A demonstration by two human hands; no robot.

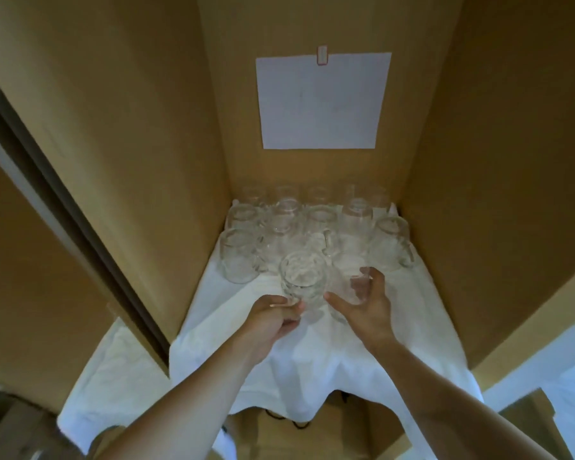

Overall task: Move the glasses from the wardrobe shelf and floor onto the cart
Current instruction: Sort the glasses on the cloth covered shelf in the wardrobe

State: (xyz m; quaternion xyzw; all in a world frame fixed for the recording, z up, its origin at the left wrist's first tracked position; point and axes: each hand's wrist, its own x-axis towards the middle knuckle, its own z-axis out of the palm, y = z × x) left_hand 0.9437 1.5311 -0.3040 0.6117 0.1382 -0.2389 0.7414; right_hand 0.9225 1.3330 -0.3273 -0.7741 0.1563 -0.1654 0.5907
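Several clear glasses (316,224) stand in rows on a white cloth (312,353) that covers the wardrobe shelf. My left hand (273,322) grips a clear patterned glass (302,277) at its lower part, at the front of the group. My right hand (365,303) curls its fingers round a smaller clear glass (347,287) just to the right. A handled glass mug (238,255) stands at the front left of the rows. The cart is out of view.
Brown wardrobe walls (478,161) close in the shelf on left, right and back. A white sheet of paper (322,101) hangs on the back wall. The cloth drapes over the shelf's front edge. Cardboard boxes (312,436) sit below.
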